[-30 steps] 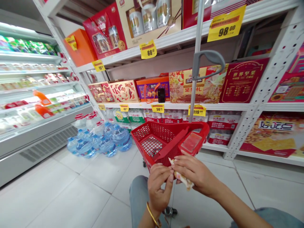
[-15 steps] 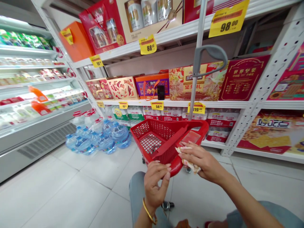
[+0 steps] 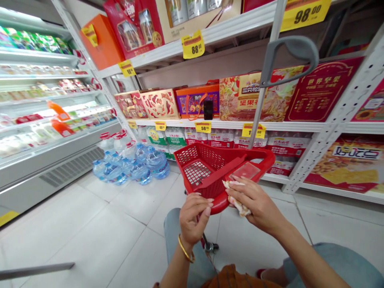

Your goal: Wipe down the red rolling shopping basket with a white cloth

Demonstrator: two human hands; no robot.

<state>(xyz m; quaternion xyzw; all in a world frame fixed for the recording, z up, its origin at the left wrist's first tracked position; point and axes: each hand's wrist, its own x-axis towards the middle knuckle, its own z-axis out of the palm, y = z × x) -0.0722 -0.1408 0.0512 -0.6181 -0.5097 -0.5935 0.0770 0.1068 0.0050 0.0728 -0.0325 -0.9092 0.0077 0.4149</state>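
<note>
My right hand (image 3: 255,202) is closed on a small crumpled wrapper (image 3: 235,196), pale with printed colours, and holds it against the near rim of a red wheeled shopping basket (image 3: 210,168). My left hand (image 3: 193,218), with a gold bangle on the wrist, is curled just below that rim, thumb and fingertips pinched together; whether anything is between them I cannot make out. The basket's grey pull handle (image 3: 288,56) stands upright above it. Nothing shows inside the basket.
Shelves with boxed gift sets (image 3: 192,102) and yellow price tags (image 3: 192,45) run behind the basket. Large water bottles (image 3: 135,164) stand on the white tiled floor to the left, beside an open refrigerated case (image 3: 45,120). A grey bar (image 3: 33,271) lies at lower left.
My hands have come apart: the right one carried the wrapper up to the basket rim, the left one stayed lower. The view shifted so the basket and handle sit further right.
</note>
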